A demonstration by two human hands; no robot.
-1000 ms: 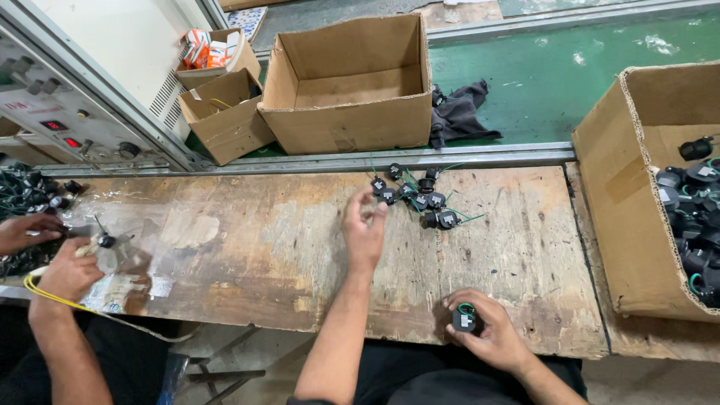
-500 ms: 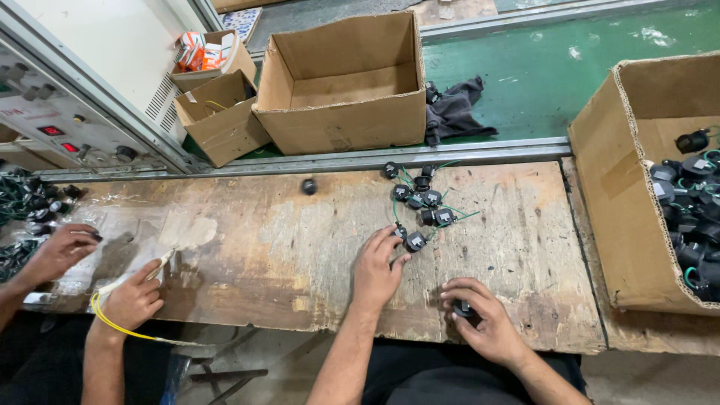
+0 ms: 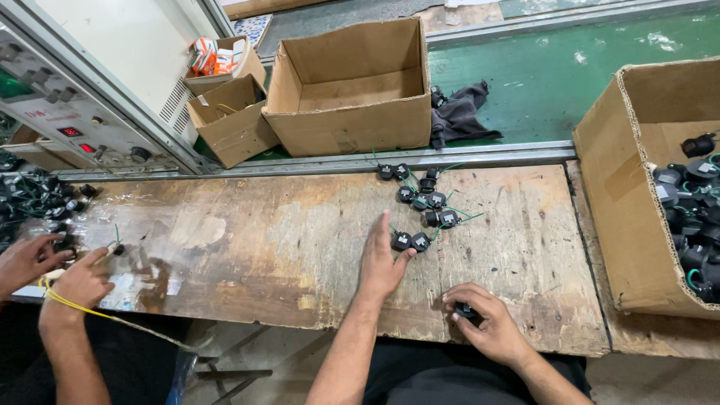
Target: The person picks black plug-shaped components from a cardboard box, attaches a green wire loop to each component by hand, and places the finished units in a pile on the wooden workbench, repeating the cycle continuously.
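My left hand lies flat on the worn wooden bench, fingers spread, its fingertips touching two small black round parts with green wires. Several more of these black parts lie in a loose cluster just beyond, toward the bench's far edge. My right hand rests near the bench's front edge, curled around one small black part that shows between the fingers.
A co-worker's two hands work at the far left beside a pile of black parts. An open carton holding black parts stands at right. Empty cartons, a dark cloth and a grey machine panel lie behind the bench.
My left hand has slid back from the cluster toward me, bringing two black parts along. My right hand has closed more over its part. The co-worker's hands shifted at left.
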